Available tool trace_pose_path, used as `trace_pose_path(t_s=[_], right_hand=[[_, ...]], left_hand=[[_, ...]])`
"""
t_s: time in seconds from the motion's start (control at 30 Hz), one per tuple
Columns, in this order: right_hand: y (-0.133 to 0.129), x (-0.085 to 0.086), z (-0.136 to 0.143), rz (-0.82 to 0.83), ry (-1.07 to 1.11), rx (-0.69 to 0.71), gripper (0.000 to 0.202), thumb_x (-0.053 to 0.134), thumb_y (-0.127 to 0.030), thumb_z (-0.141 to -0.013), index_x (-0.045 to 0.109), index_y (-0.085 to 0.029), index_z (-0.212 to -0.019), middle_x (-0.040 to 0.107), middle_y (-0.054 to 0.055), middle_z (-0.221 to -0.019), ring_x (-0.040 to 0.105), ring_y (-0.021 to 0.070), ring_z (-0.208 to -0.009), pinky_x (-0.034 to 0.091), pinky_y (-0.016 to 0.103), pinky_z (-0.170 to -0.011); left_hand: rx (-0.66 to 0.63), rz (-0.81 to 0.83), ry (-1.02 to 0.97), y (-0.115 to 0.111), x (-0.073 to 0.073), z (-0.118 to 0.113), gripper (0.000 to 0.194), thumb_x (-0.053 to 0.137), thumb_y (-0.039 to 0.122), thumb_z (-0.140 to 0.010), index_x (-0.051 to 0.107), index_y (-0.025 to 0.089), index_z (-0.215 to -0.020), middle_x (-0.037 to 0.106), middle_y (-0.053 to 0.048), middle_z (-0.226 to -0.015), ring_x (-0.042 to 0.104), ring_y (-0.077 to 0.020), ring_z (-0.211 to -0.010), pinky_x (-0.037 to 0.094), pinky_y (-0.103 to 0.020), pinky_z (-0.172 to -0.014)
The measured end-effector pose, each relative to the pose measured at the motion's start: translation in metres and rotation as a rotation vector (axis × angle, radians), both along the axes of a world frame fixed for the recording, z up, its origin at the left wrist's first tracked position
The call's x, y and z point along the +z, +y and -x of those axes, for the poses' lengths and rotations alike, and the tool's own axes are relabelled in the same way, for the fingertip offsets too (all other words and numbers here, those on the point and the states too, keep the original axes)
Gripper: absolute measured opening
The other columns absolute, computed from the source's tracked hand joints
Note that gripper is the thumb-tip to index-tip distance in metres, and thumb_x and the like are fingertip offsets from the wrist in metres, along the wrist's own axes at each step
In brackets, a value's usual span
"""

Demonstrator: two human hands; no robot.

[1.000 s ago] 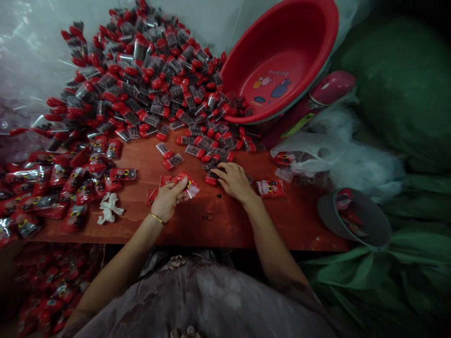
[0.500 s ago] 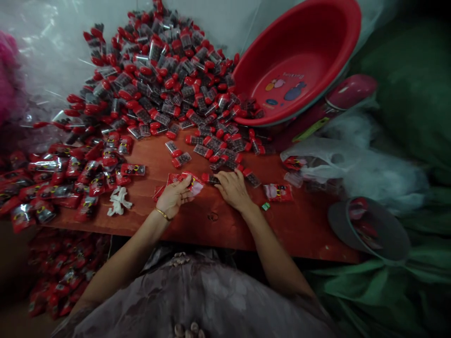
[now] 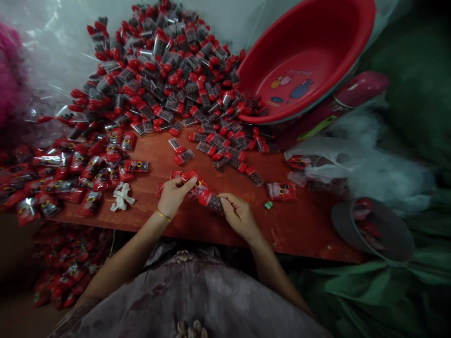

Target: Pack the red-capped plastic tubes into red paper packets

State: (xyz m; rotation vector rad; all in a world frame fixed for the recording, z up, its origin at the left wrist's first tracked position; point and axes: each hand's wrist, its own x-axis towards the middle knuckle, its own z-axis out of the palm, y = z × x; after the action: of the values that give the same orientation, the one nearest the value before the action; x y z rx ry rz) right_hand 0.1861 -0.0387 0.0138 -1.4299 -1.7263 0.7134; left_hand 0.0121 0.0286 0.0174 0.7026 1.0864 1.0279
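Observation:
My left hand [image 3: 173,195] pinches a red printed plastic packet [image 3: 199,182] between thumb and fingers. In my right hand [image 3: 238,215] is the clear end of a small red-capped container [image 3: 214,202] with dark contents. Its red cap points left and meets the packet's lower right end; whether it is inside the packet I cannot tell. Beneath and behind my left hand lie more flat red packets [image 3: 176,174]. Beyond my hands, a large heap of similar red-capped containers [image 3: 172,77] covers the back of the table.
Filled red packets [image 3: 93,171] are piled at left, with a crumpled white scrap [image 3: 122,196] beside them. A red basin [image 3: 257,70] leans at the back right. A single packet [image 3: 282,191], a green sachet [image 3: 268,205] and a grey tub [image 3: 382,230] are on the right.
My right hand has picked a container off the table and brought it nearer me, against the packet. My left hand still grips the packet. The view has shifted slightly.

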Motion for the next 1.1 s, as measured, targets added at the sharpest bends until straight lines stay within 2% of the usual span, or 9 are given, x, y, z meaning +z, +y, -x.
trace_pose_path(t_s=[0.17, 0.3, 0.47, 0.63, 0.8, 0.87, 0.97, 1.1], right_hand=[[0.003, -0.004, 0.008, -0.012, 0.020, -0.026, 0.023, 0.038, -0.028, -0.091, 0.059, -0.018, -0.087, 0.064, 0.001, -0.071, 0.060, 0.0132, -0.065, 0.045, 0.023, -0.060], [0.002, -0.005, 0.012, -0.069, -0.032, -0.065, 0.022, 0.039, -0.026, -0.090, 0.059, -0.018, -0.091, 0.068, 0.004, -0.079, 0.063, 0.0149, -0.071, 0.047, 0.024, -0.064], [0.003, -0.009, 0.014, -0.126, -0.067, -0.138, 0.022, 0.038, -0.026, -0.091, 0.059, -0.019, -0.093, 0.070, 0.006, -0.085, 0.065, 0.0166, -0.077, 0.050, 0.027, -0.069], [0.010, -0.012, 0.027, -0.142, -0.072, -0.217, 0.023, 0.038, -0.025, -0.090, 0.059, -0.018, -0.094, 0.070, 0.008, -0.088, 0.065, 0.0180, -0.080, 0.051, 0.029, -0.073], [0.015, -0.014, 0.038, -0.067, 0.018, -0.180, 0.023, 0.039, -0.027, -0.090, 0.060, -0.019, -0.094, 0.070, 0.008, -0.086, 0.065, 0.0180, -0.078, 0.050, 0.029, -0.072], [0.016, -0.013, 0.039, -0.042, 0.046, -0.194, 0.023, 0.039, -0.027, -0.091, 0.060, -0.019, -0.094, 0.069, 0.007, -0.085, 0.065, 0.0175, -0.077, 0.050, 0.029, -0.072], [0.018, -0.013, 0.040, -0.041, 0.065, -0.247, 0.022, 0.040, -0.028, -0.090, 0.061, -0.020, -0.092, 0.068, 0.007, -0.085, 0.063, 0.0179, -0.077, 0.050, 0.030, -0.073], [0.021, -0.016, 0.044, 0.057, 0.211, -0.261, 0.023, 0.044, -0.032, -0.088, 0.056, -0.020, -0.104, 0.065, 0.003, -0.074, 0.061, 0.0151, -0.066, 0.049, 0.027, -0.062]], left_hand=[[-0.024, -0.081, 0.053, 0.001, -0.005, 0.006, 0.032, 0.079, 0.040, -0.056, 0.073, 0.014, -0.074, 0.070, -0.001, -0.070, 0.059, -0.0103, -0.061, 0.046, -0.022, -0.062], [-0.024, -0.037, -0.013, 0.000, -0.003, 0.001, 0.036, 0.082, 0.039, -0.049, 0.072, 0.013, -0.072, 0.069, -0.001, -0.069, 0.058, -0.0107, -0.061, 0.047, -0.023, -0.064], [-0.042, 0.084, 0.012, -0.006, -0.002, -0.007, 0.038, 0.085, 0.037, -0.042, 0.069, 0.012, -0.066, 0.067, -0.001, -0.064, 0.055, -0.0091, -0.055, 0.045, -0.022, -0.057], [-0.027, 0.077, 0.034, -0.013, -0.003, -0.014, 0.038, 0.085, 0.039, -0.040, 0.064, 0.012, -0.057, 0.061, 0.001, -0.055, 0.050, -0.0072, -0.049, 0.042, -0.022, -0.052], [-0.033, 0.054, 0.011, -0.016, -0.004, -0.013, 0.036, 0.078, 0.045, -0.055, 0.059, 0.014, -0.049, 0.048, 0.004, -0.041, 0.043, -0.0062, -0.043, 0.039, -0.022, -0.049], [-0.028, 0.069, -0.053, -0.017, -0.005, -0.014, 0.034, 0.077, 0.044, -0.057, 0.063, 0.014, -0.053, 0.053, 0.003, -0.045, 0.049, -0.0078, -0.047, 0.043, -0.023, -0.055], [-0.053, 0.109, -0.119, -0.018, -0.007, -0.016, 0.033, 0.082, 0.038, -0.052, 0.070, 0.013, -0.070, 0.067, -0.002, -0.064, 0.058, -0.0100, -0.059, 0.046, -0.024, -0.064], [-0.085, 0.141, -0.117, -0.017, -0.008, -0.016, 0.035, 0.083, 0.036, -0.049, 0.070, 0.011, -0.070, 0.067, -0.002, -0.063, 0.056, -0.0079, -0.056, 0.044, -0.021, -0.060]])
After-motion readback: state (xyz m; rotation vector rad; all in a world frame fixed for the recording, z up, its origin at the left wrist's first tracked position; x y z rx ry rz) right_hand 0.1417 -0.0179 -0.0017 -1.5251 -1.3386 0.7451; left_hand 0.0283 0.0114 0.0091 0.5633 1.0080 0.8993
